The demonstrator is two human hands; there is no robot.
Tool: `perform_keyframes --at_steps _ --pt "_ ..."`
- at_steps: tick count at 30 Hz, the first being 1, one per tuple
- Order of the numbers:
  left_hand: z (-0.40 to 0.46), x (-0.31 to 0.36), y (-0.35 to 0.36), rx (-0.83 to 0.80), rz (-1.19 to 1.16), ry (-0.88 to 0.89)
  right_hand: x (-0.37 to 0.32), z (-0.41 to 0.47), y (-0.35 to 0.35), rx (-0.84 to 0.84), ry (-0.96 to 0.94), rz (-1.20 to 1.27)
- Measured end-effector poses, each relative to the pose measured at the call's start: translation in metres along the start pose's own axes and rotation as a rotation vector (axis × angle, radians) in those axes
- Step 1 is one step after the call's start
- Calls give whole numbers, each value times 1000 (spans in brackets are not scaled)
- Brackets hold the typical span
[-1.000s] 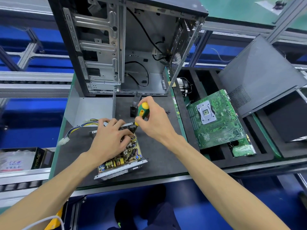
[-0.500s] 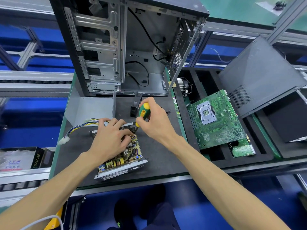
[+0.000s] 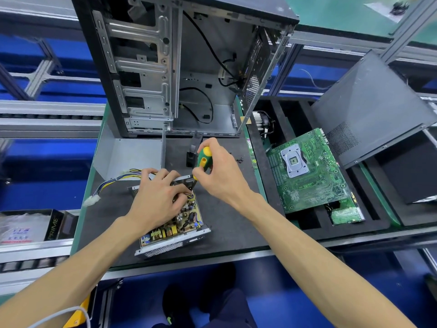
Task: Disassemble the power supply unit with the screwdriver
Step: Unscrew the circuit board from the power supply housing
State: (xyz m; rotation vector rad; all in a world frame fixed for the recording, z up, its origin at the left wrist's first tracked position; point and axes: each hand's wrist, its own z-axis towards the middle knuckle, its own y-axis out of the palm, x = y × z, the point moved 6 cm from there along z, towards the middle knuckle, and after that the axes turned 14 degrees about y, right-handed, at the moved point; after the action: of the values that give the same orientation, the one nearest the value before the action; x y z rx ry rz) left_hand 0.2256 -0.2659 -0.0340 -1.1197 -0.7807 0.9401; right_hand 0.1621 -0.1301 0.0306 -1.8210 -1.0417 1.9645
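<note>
Now we see our right hand (image 3: 221,172) curled around the green-and-yellow screwdriver (image 3: 203,159), the handle tilted away from us and its tip hidden at the far corner of the opened power supply unit (image 3: 173,227). Our left hand (image 3: 156,198) lies on that unit's circuit board, just beside the right hand, fingers bent over the far metal edge and gripping it. The wire bundle (image 3: 111,182) trails from beyond the left fingertips out to the left, ending in a white connector. Beyond both hands stands the open computer case (image 3: 165,67). To the right of the right hand, well apart, a green motherboard (image 3: 309,171) rests in a black foam tray (image 3: 295,223). A few loose screws (image 3: 239,159) lie just beyond the right knuckles.
</note>
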Motion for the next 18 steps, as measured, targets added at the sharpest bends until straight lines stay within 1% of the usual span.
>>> perform_keyframes --at_steps 5,8,10,13,15,18 --pt "0 0 0 3 -1 -3 -5 -2 -1 -11 -33 -58" --pt "0 0 0 5 6 -6 -16 -4 0 24 -90 -248" --pt "0 -1 0 6 4 -9 -21 -1 -1 54 -70 -361" --pt "0 0 -1 7 1 -11 -27 2 -2 12 -64 -360" --pt "0 1 -2 16 -6 -15 -32 4 -2 -10 -77 -424" --pt "0 1 -2 21 -24 -18 -34 10 -5 28 -15 -493"
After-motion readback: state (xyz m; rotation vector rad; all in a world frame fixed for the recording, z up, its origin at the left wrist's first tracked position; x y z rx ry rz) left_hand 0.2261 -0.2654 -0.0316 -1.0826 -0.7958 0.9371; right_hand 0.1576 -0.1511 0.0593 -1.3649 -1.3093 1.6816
